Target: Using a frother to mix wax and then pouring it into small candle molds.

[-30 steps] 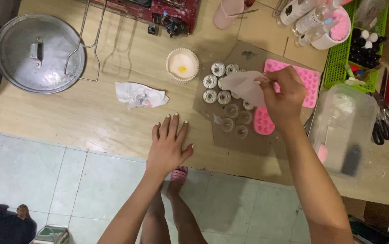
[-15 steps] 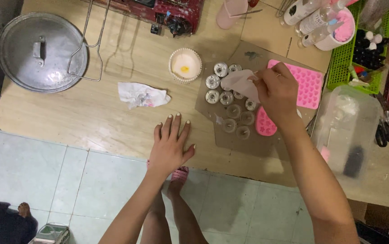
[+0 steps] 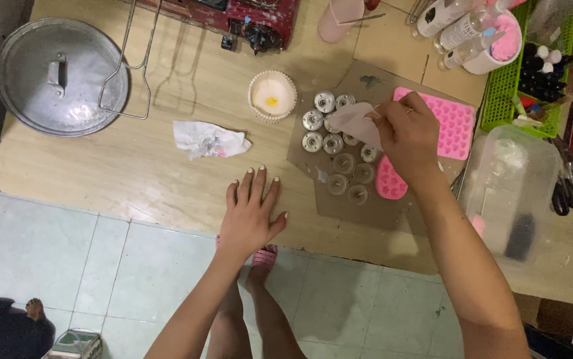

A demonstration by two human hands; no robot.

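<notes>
fingers of the right hand [image 3: 407, 136] are pinching a thin, pale translucent sheet [image 3: 355, 123] by its right end, so the sheet is trailing out to the left of the grip, its long axis running roughly left to right and tilting a little downward toward the person. the free end is hanging over the cluster of small round metal cups [image 3: 331, 128] that are sitting on a piece of brown cardboard [image 3: 366, 206], and it is hiding one or two of them; whether it is touching the cups or floating just above them is not something the head view is showing. the right hand is plainly the nearer one, lying directly beside the cups and overlapping the near edge of the pink silicone mould [image 3: 457, 123]. a second, smaller pink mould [image 3: 387, 179] is lying just below the wrist. the left hand [image 3: 252, 211] is holding nothing, resting flat with fingers spread on the bare wooden table [image 3: 100, 173], well apart from the cups and to their left. a white fluted cup with a yellow spot inside [image 3: 272, 96] is standing just left of the cardboard, a crumpled white tissue [image 3: 208, 140] is lying further left, and a round metal lid [image 3: 58, 75] is sitting at the far left corner.
</notes>
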